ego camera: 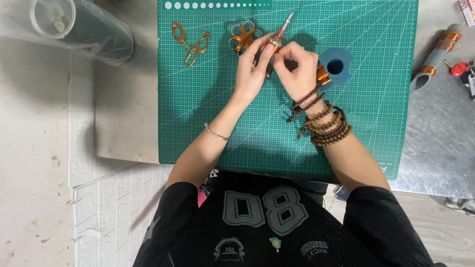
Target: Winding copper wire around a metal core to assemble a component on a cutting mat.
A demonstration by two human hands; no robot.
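Both my hands meet over the green cutting mat (346, 138). My left hand (251, 71) and my right hand (296, 69) together pinch a slim pointed tool (283, 28) with a reddish shaft and a beaded band near the fingertips; its tip points away from me. A spool of copper wire (322, 75) sits under my right palm, beside its blue-grey flange (336, 66). A star-shaped copper wire piece (244, 37) lies just left of my left fingers. Several bead bracelets wrap my right wrist.
Two bent copper wire shapes (190, 42) lie at the mat's top left. A clear plastic bag (74, 27) sits off the table's left corner. A grey tube wound with copper wire (438, 54) and a red item (460, 67) rest on the metal table at right.
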